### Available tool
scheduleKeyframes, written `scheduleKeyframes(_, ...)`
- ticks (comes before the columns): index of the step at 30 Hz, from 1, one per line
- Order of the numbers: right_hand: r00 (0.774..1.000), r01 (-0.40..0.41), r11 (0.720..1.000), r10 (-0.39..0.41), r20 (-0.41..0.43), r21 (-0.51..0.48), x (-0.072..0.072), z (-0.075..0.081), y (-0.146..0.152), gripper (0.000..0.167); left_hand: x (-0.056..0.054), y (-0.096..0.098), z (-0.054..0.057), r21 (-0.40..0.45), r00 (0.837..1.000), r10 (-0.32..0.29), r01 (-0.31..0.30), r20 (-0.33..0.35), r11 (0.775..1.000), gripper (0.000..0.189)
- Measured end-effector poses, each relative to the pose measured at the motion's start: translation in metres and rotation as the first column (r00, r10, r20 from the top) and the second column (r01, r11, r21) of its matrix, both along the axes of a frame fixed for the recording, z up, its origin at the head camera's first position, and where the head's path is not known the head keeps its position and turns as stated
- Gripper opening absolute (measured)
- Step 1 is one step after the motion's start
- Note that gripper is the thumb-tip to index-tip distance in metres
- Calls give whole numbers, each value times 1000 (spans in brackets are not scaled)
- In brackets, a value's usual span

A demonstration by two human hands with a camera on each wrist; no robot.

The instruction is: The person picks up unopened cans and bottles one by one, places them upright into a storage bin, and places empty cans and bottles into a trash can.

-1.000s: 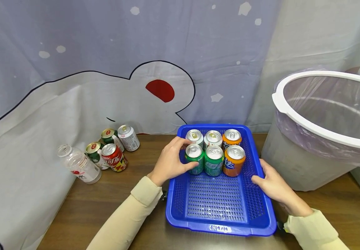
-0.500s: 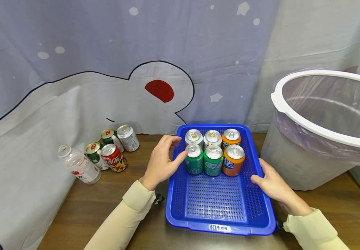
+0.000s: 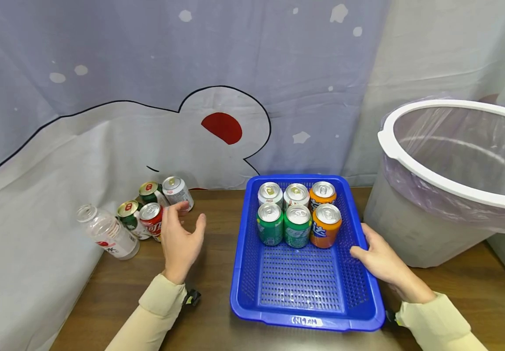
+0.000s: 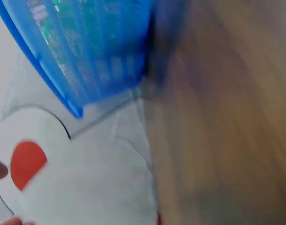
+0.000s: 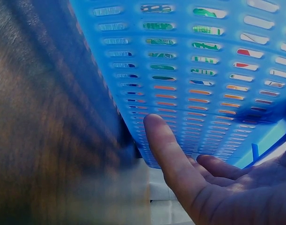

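left hand (image 3: pixel 181 246) has moved near the red can (image 3: pixel 150 218), grip spread, empty; right hand (image 3: pixel 381 258) holds the blue basket (image 3: pixel 301 285) side.

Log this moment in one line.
left hand: near red cylindrical metal can, contact unclear | right hand: holds blue rectangular plastic basket | inside: green, orange, whitish cans

Blue rectangular plastic basket (image 3: pixel 301 282) on the brown wooden table (image 3: pixel 219 243). In its back half, front row: two green metal cans (image 3: pixel 271 230) left, orange metal can (image 3: pixel 324 234) right; behind them, two white metal cans (image 3: pixel 296 196) left, second orange can (image 3: pixel 322 193) right. Grey plastic bin (image 3: pixel 410 219) right of basket. I see, well left: clear plastic bottle (image 3: pixel 114 239) leftmost, then two green-and-white metal cans (image 3: pixel 130 222), red metal can (image 3: pixel 150 219), silver metal can (image 3: pixel 174 191) rear right. Printed fabric curtain (image 3: pixel 305 97) behind.
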State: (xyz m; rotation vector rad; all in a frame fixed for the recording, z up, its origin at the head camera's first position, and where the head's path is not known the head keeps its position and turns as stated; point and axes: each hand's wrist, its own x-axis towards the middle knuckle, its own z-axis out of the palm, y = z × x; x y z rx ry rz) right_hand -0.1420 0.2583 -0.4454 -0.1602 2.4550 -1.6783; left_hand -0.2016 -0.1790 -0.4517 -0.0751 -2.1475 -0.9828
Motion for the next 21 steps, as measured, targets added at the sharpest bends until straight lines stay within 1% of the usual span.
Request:
scheduleKeyframes(2, 1000, -1, 1000, 1, 1, 5, 0, 0, 1, 58, -1, -12, -5, 45, 997, 77, -76, -24, 996, 45)
scheduleKeyframes(5, 1000, 2, 1000, -2, -3, 13, 0, 0, 2, 57, -4, -28, -10, 106, 982, 183, -177, -54, 979, 50)
scheduleKeyframes(8, 1000, 8, 1000, -8, -9, 15, 2, -2, 2, 56, -8, -42, -13, 153, 959, 275, -262, -72, 953, 57)
scheduleKeyframes(11, 1000, 13, 1000, -13, -9, 8, 3, -4, 1, 56, -11, -53, -15, 181, 934, 348, -330, -77, 926, 64)
scheduleKeyframes(13, 1000, 16, 1000, -16, -8, 6, 3, -4, 1, 57, -13, -59, -17, 194, 921, 383, -365, -65, 911, 68)
scheduleKeyframes(16, 1000, 17, 1000, -17, -5, 5, 3, -4, 0, 57, -14, -65, -22, 219, 911, 413, -398, -25, 891, 72)
scheduleKeyframes(19, 1000, 12, 1000, -12, -2, 6, 2, -2, 0, 58, -15, -68, -27, 253, 907, 420, -411, 20, 876, 73)
scheduleKeyframes(21, 1000, 8, 1000, -8, -2, 11, 1, 0, -1, 58, -16, -68, -30, 267, 907, 419, -413, 40, 871, 73)
